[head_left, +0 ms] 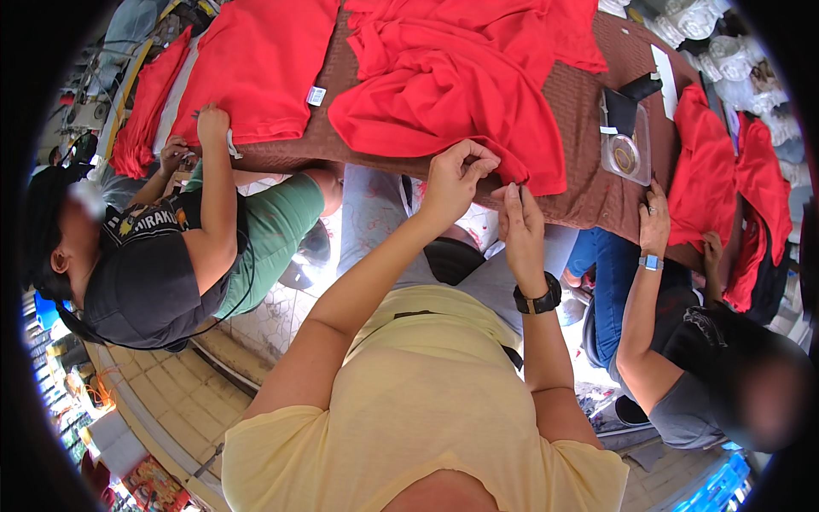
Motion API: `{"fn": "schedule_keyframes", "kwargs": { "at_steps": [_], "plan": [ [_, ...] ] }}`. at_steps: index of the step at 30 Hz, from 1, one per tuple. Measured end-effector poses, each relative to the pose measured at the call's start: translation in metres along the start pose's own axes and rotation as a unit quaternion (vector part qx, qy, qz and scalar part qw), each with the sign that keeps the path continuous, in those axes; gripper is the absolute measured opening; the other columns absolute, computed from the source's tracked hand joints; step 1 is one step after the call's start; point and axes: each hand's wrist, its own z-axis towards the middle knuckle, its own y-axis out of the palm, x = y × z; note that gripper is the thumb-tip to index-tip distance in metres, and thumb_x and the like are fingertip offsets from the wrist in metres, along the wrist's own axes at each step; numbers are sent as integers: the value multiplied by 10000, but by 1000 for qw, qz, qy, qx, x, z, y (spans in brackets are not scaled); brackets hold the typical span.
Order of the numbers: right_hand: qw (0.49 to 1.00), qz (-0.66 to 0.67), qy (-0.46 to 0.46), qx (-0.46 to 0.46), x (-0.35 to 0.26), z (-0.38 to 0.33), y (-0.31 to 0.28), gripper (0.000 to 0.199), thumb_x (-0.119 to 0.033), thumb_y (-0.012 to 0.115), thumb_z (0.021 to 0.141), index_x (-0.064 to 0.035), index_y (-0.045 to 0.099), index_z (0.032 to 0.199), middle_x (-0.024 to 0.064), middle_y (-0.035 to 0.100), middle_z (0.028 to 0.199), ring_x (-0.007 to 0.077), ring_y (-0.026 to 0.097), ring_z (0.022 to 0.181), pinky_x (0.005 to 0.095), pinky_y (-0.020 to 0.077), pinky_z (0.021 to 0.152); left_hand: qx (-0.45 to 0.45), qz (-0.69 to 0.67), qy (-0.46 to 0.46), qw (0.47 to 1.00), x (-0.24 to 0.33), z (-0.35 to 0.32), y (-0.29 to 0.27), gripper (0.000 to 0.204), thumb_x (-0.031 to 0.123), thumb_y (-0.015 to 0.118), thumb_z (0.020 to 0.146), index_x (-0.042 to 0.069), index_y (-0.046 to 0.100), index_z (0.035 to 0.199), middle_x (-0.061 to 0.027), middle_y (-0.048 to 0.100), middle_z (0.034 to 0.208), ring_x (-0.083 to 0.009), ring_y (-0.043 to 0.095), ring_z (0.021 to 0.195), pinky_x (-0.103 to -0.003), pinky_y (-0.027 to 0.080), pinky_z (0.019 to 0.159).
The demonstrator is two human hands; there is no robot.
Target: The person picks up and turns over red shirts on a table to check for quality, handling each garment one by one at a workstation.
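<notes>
1. Two hands meet at the near table edge: the left hand (456, 175) has its fingers (474, 159) curled and pinched on the hem of a red garment (452, 102).
2. The right hand (519, 224) stands just beside it at 4 o'clock, fingers pressed together on the same hem; a black wristwatch (539, 299) sits below.
3. The red garment lies crumpled on the brown table (589, 145), spreading toward 12 o'clock. It looks soft, light and limp, likely to sag wherever unsupported; the hem or a seam appears the firmest place to grip.
4. At 10 o'clock a second red shirt (256, 68) lies flat under a co-worker's hand (212, 124).
5. At 3 o'clock, another person's hand (654, 218) rests beside a clear plastic box (625, 145); more red cloth (725, 188) is piled beyond.
</notes>
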Motion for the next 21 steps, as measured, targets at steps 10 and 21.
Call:
{"fn": "schedule_keyframes", "kwargs": {
  "at_steps": [10, 21],
  "plan": [
    [926, -202, -240, 207, 11, 28, -18, 275, 7, 725, 796, 18, 637, 1056, 62, 622, 859, 187, 600, 779, 287, 462, 693, -67, 429, 274, 858, 61, 2, -15, 491, 123, 767, 748, 100, 593, 1206, -84, 594, 1181, -304, 500, 1184, -443, 365, 988],
    [917, -253, -280, 128, -21, 30, -25, 190, 57, 681, 785, 23, 686, 972, 104, 663, 900, 185, 645, 794, 289, 482, 699, -104, 353, 332, 869, 45, 11, -4, 233, 139, 753, 781, 75, 683, 995, -48, 632, 904, -266, 553, 901, -388, 442, 810]
  ]
}}
